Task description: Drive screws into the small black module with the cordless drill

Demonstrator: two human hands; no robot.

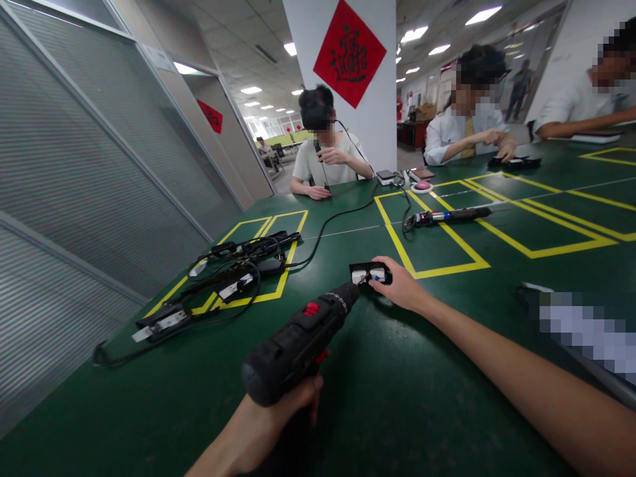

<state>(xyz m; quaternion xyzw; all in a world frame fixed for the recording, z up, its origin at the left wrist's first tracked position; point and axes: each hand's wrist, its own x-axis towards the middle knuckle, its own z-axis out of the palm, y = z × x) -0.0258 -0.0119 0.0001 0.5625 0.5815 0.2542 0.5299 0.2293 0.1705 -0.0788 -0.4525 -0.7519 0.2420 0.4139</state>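
Observation:
A black cordless drill (pixel 298 338) with red buttons fills the near middle of the head view. My left hand (pixel 293 401) is wrapped round its handle from below, and its fingers are partly hidden behind the drill body. The drill's front end points away from me, at a small black casing with white parts inside (pixel 358 273). Whether the bit touches the casing, I cannot tell. My right hand (pixel 400 285) grips the casing's right end, thumb and fingers closed round it on the green table (pixel 387 377).
Tangled black cables with casings (pixel 243 285) lie on the left. A pen-shaped electric screwdriver (pixel 450 216) rests within yellow tape outlines (pixel 447 273). A blurred-out flat object (pixel 586 331) is at the right. Co-workers (pixel 330 152) sit across the table, one holding a tool.

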